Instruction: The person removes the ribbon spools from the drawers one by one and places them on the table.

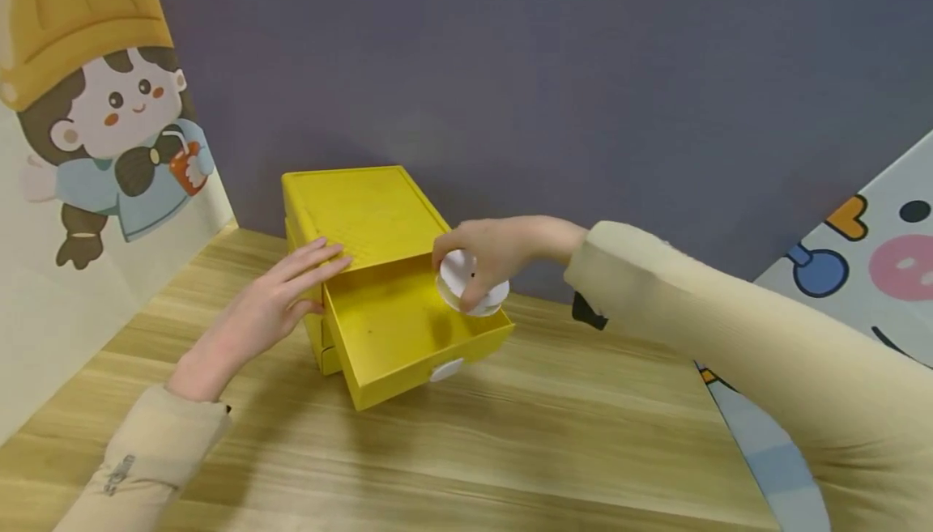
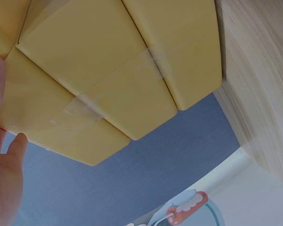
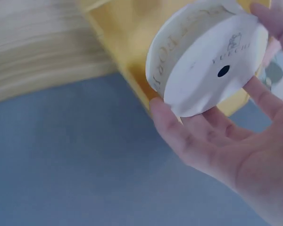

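A white spool of ribbon [image 3: 212, 66] with printed gold lettering is gripped by my right hand [image 1: 503, 248], fingers and thumb around its rim. Hand and spool are over the right side of a pulled-out yellow drawer [image 1: 404, 378], which has a white handle [image 1: 446, 369]. That drawer belongs to a small yellow cabinet [image 1: 364, 212] on the wooden table. My left hand [image 1: 266, 309] touches the cabinet's top front left edge with extended fingers, its thumb lower down at the side. In the left wrist view, clear tape [image 2: 87, 109] runs across the cabinet's stacked sections.
A dark grey-blue panel [image 1: 554, 95] stands behind the cabinet. At the left rises a pale wall with a cartoon child [image 1: 131, 135]; a cartoon-printed panel [image 1: 860, 273] stands at the right. Wooden tabletop [image 1: 583, 427] extends in front and to the right.
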A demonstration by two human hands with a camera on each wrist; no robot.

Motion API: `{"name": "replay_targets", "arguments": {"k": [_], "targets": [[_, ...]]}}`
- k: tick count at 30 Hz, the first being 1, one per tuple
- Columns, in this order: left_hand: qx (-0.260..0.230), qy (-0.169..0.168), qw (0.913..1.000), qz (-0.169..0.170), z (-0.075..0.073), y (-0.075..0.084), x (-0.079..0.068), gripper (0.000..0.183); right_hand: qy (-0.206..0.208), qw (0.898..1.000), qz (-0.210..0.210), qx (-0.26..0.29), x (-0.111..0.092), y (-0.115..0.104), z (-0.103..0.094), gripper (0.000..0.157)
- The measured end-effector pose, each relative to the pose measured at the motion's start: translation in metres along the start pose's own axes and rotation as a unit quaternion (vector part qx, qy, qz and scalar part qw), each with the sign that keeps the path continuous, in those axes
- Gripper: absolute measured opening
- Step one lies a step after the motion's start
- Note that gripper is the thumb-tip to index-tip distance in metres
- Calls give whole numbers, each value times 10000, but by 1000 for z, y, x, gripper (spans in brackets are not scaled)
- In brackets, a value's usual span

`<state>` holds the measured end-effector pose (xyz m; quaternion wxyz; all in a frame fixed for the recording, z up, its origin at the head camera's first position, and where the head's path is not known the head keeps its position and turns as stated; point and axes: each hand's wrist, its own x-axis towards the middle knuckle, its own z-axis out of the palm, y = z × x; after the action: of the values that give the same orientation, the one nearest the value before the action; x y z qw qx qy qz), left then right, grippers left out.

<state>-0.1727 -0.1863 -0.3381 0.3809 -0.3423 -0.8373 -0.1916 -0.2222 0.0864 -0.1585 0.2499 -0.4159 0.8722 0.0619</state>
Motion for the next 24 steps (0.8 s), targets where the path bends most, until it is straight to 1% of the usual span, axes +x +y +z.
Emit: {"name": "replay_targets", "arguments": {"k": [5,9,16,19,24], "targets": [[-71,59,10000,24,0,1,0,84,475,9985,240,125,-27,30,2,50],[-113,97,9999,59,0,1,2,84,741,9953,550,309,-43,55,13,50],[-164,187,9996,110,-1,0,0,85,1015,9899,796,595,-48,88,40,54],[-204,191,9995,143,0,-1,0,85,1022,9872,963,752,-50,97,53,53],[-242,249,9993,164,3,-1,2,85,1091,9829,1116,974,-49,112,75,54]]}}
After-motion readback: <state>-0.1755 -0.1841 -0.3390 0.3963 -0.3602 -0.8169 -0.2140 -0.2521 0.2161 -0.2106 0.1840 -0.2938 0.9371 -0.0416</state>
